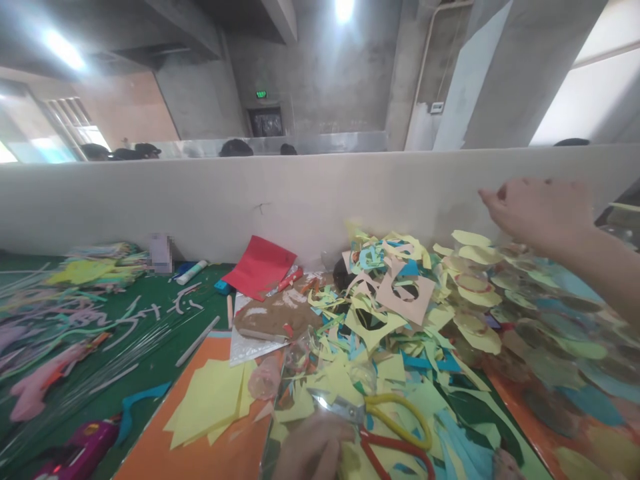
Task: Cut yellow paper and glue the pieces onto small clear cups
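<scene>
Left of the scissors (356, 412) lies yellow paper (210, 400); just in front of their blades, the blurred left hand (314, 448) reaches low, its grip unclear. Scraps (393, 367) surround the scissors. Beyond them, rightward, the right hand (543, 208) is raised, fingers curled; whether it holds anything, I cannot tell.

Scissors (356, 413), yellow and red handles, over paper scraps (393, 368).

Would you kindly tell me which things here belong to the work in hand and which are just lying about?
Likely in use:
- scissors, by the left hand
- yellow sheets
- scraps
- round pieces

Apparently lying about:
- pink tool
- purple tool
- red sheet
</scene>
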A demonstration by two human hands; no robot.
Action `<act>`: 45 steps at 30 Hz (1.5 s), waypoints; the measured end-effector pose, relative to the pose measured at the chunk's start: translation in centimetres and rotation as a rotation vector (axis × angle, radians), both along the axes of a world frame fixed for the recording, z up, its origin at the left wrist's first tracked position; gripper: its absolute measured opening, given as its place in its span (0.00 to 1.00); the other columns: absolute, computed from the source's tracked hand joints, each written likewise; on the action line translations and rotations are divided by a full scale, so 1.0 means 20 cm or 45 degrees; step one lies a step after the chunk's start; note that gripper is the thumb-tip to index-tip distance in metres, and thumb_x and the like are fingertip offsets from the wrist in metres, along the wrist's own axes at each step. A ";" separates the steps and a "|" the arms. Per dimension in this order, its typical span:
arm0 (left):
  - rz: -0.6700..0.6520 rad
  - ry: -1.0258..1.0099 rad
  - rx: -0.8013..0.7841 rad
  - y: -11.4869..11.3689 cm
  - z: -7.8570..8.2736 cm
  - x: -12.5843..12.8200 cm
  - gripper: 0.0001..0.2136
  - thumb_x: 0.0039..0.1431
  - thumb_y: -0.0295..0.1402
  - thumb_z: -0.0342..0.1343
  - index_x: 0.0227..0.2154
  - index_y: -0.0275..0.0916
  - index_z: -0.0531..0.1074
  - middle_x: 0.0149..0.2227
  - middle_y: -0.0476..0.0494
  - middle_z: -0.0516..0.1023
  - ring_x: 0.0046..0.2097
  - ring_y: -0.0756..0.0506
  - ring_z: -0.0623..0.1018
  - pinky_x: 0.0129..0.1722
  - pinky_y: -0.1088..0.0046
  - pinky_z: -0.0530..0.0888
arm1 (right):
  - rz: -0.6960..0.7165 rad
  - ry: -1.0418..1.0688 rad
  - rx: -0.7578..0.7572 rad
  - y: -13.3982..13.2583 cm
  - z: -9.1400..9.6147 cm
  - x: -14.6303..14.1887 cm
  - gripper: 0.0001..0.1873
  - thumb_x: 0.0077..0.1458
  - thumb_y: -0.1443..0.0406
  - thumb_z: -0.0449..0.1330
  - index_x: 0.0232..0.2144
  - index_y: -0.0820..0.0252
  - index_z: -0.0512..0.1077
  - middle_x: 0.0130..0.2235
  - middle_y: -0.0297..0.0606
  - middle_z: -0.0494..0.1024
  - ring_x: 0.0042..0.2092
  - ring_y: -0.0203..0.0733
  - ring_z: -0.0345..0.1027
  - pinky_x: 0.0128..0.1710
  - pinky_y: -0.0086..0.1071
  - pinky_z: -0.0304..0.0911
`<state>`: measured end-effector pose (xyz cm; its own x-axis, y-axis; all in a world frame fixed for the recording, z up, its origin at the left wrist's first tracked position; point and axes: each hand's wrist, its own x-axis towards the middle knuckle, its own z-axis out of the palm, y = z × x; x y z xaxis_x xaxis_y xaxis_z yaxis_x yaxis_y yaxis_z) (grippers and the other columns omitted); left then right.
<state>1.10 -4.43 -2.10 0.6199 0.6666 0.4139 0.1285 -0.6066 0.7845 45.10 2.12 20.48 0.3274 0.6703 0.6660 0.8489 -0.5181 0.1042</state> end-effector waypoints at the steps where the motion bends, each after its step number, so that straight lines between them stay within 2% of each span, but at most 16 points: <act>1: 0.005 0.000 0.004 0.00 0.00 0.00 0.12 0.68 0.30 0.47 0.42 0.43 0.78 0.39 0.43 0.82 0.42 0.49 0.81 0.44 0.78 0.76 | -0.033 -0.012 0.014 -0.01 0.04 -0.06 0.37 0.67 0.49 0.41 0.36 0.75 0.77 0.39 0.63 0.78 0.45 0.58 0.70 0.36 0.47 0.50; 3: 0.003 0.001 0.015 0.00 0.00 0.01 0.12 0.67 0.29 0.48 0.42 0.43 0.78 0.39 0.43 0.83 0.41 0.49 0.81 0.43 0.79 0.76 | -0.018 -0.055 0.020 -0.02 0.10 -0.17 0.36 0.68 0.50 0.40 0.40 0.74 0.76 0.43 0.59 0.77 0.47 0.57 0.69 0.37 0.45 0.52; 6: 0.011 0.016 0.034 0.00 0.01 0.02 0.13 0.67 0.31 0.47 0.39 0.42 0.79 0.37 0.43 0.83 0.38 0.49 0.82 0.40 0.80 0.77 | 0.154 -0.184 0.102 -0.05 0.16 -0.34 0.31 0.69 0.55 0.40 0.39 0.75 0.76 0.42 0.59 0.77 0.47 0.56 0.67 0.41 0.44 0.55; 10: 0.101 0.021 0.062 -0.02 0.04 0.03 0.14 0.68 0.32 0.47 0.37 0.42 0.79 0.35 0.43 0.83 0.36 0.49 0.82 0.38 0.80 0.77 | 0.512 -0.363 0.222 -0.11 0.11 -0.60 0.21 0.67 0.61 0.45 0.37 0.68 0.75 0.40 0.50 0.78 0.44 0.54 0.67 0.44 0.44 0.59; 14: 0.112 -0.035 0.129 -0.03 0.09 0.03 0.15 0.67 0.32 0.46 0.36 0.41 0.80 0.33 0.43 0.83 0.35 0.50 0.82 0.36 0.81 0.77 | 0.958 -0.409 0.149 -0.22 -0.06 -0.89 0.19 0.68 0.61 0.46 0.36 0.62 0.75 0.37 0.45 0.78 0.42 0.51 0.66 0.42 0.42 0.60; 16: 0.098 -0.041 0.148 -0.03 0.11 0.03 0.14 0.67 0.32 0.47 0.36 0.41 0.80 0.33 0.44 0.83 0.34 0.50 0.82 0.35 0.82 0.76 | 1.082 -0.339 0.046 -0.29 -0.16 -1.03 0.16 0.67 0.63 0.48 0.36 0.61 0.75 0.38 0.43 0.78 0.44 0.52 0.66 0.43 0.43 0.60; 19: 0.129 0.006 0.126 -0.05 0.11 0.04 0.15 0.67 0.34 0.47 0.32 0.39 0.79 0.31 0.44 0.82 0.32 0.50 0.80 0.34 0.81 0.75 | 1.301 -0.209 -0.072 -0.42 -0.33 -1.19 0.13 0.67 0.63 0.50 0.34 0.59 0.72 0.35 0.37 0.76 0.40 0.47 0.65 0.43 0.42 0.59; 22: 0.190 0.040 0.104 -0.07 0.11 0.05 0.19 0.68 0.37 0.46 0.25 0.37 0.76 0.27 0.45 0.79 0.30 0.50 0.77 0.30 0.80 0.73 | 1.438 -0.123 -0.230 -0.55 -0.51 -1.26 0.05 0.59 0.65 0.60 0.30 0.57 0.68 0.32 0.33 0.74 0.35 0.44 0.64 0.37 0.39 0.58; 25: 0.173 0.062 0.036 -0.10 0.14 0.07 0.20 0.68 0.39 0.46 0.24 0.37 0.74 0.28 0.45 0.78 0.32 0.49 0.76 0.32 0.79 0.72 | 1.462 -0.015 -0.268 -0.64 -0.66 -1.27 0.06 0.55 0.67 0.65 0.33 0.57 0.69 0.33 0.32 0.74 0.34 0.42 0.64 0.35 0.37 0.58; 28: 0.114 0.078 -0.040 -0.14 0.17 0.08 0.18 0.69 0.38 0.45 0.27 0.38 0.75 0.32 0.44 0.79 0.35 0.48 0.76 0.36 0.77 0.72 | 1.441 0.081 -0.237 -0.71 -0.76 -1.24 0.05 0.58 0.68 0.62 0.37 0.57 0.70 0.34 0.33 0.76 0.34 0.42 0.66 0.36 0.36 0.58; 31: 0.100 0.101 -0.089 -0.18 0.20 0.08 0.19 0.70 0.39 0.43 0.27 0.38 0.72 0.31 0.45 0.77 0.34 0.49 0.75 0.37 0.76 0.71 | 1.437 0.143 -0.199 -0.76 -0.81 -1.24 0.02 0.62 0.68 0.57 0.36 0.57 0.69 0.33 0.32 0.75 0.33 0.41 0.66 0.35 0.35 0.58; 35: 0.052 0.209 -0.201 -0.26 0.20 0.06 0.19 0.70 0.39 0.40 0.30 0.39 0.73 0.33 0.46 0.76 0.36 0.49 0.75 0.40 0.76 0.72 | 1.435 0.143 -0.101 -0.81 -0.87 -1.27 0.08 0.65 0.69 0.51 0.34 0.57 0.68 0.31 0.32 0.74 0.33 0.41 0.65 0.36 0.35 0.58; 38: 0.057 0.257 -0.290 -0.32 0.19 0.02 0.17 0.70 0.38 0.41 0.38 0.42 0.75 0.39 0.45 0.79 0.43 0.48 0.77 0.46 0.74 0.73 | 1.406 0.141 -0.136 -0.84 -0.93 -1.29 0.04 0.62 0.70 0.55 0.35 0.57 0.68 0.32 0.33 0.74 0.34 0.43 0.66 0.38 0.36 0.58; 41: 0.087 0.247 -0.356 -0.36 0.17 -0.02 0.15 0.69 0.36 0.42 0.45 0.45 0.75 0.42 0.46 0.80 0.45 0.48 0.78 0.48 0.73 0.75 | 1.380 0.093 -0.156 -0.86 -0.98 -1.33 0.08 0.55 0.74 0.58 0.35 0.57 0.68 0.33 0.33 0.75 0.36 0.44 0.67 0.42 0.38 0.58; 45: 0.133 0.282 -0.309 -0.41 0.15 -0.08 0.16 0.67 0.32 0.43 0.49 0.44 0.75 0.48 0.43 0.80 0.49 0.47 0.79 0.50 0.70 0.76 | 1.388 -0.008 -0.104 -0.86 -1.05 -1.38 0.11 0.51 0.75 0.59 0.35 0.58 0.68 0.33 0.34 0.74 0.36 0.45 0.67 0.44 0.40 0.58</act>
<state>-0.41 -12.55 0.99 0.6003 0.7937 0.0985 0.3636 -0.3805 0.8503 17.41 -15.07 -0.45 -0.4721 0.6405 0.6057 0.8469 0.5203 0.1098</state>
